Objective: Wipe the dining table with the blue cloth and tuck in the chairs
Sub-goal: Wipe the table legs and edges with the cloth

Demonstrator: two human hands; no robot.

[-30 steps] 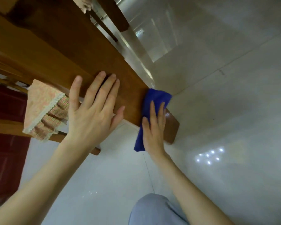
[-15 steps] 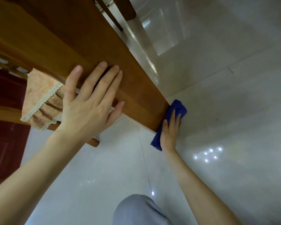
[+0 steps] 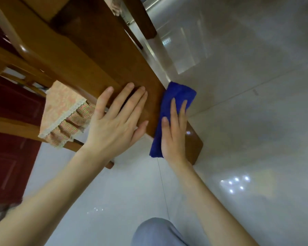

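The blue cloth [image 3: 176, 96] sits at the near right corner of the table [image 3: 100, 55], pressed flat under my right hand [image 3: 173, 134], fingers straight, for wiping; my left hand [image 3: 114, 125] lies spread beside it, probably bracing me.

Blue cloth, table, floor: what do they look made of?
Blue cloth: soft, fuzzy textile, probably microfibre; matte nap, thick folded edges.
Table: wood or wood veneer, brown with a semi-gloss varnish; soft highlights, but the grain is too blurred to confirm.
Floor: pale glazed tile, likely ceramic; thin joint lines and mirror-like lamp reflections.
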